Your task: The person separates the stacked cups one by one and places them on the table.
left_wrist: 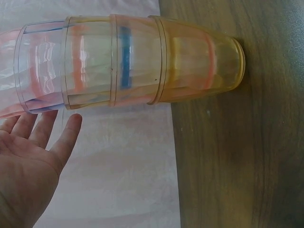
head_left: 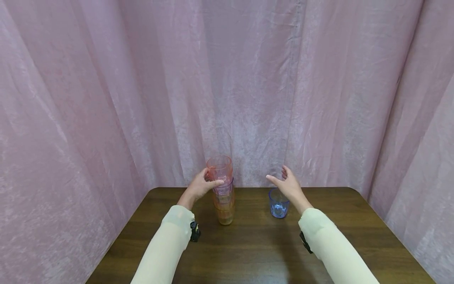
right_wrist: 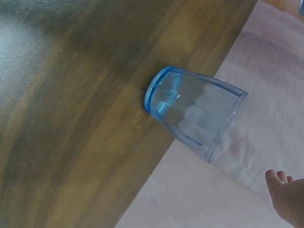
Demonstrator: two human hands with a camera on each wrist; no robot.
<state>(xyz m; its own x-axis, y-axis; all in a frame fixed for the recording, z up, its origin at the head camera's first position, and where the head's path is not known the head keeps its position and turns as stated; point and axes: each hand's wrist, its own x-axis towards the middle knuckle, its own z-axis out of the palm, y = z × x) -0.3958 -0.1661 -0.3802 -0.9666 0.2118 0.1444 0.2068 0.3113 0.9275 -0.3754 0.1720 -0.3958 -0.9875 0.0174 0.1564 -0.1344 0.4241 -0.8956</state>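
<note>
A tall stack of nested clear coloured cups (head_left: 224, 201) stands upright on the table, reddish at the top and yellow at the bottom. My left hand (head_left: 203, 185) is at the upper part of the stack, its thumb in front and its fingers at the left side. In the left wrist view the fingers of that hand (left_wrist: 28, 161) look spread and relaxed right beside the cups. On the right, a single clear blue cup (head_left: 278, 208) stands upright. My right hand (head_left: 289, 185) is raised above its rim, thumb and fingers apart, holding nothing.
The dark brown wooden table (head_left: 248, 252) has its far edge just behind the cups. A pink curtain (head_left: 255, 98) hangs behind it and along both sides. Dark straps (head_left: 194, 231) are on both sleeves near the wrists.
</note>
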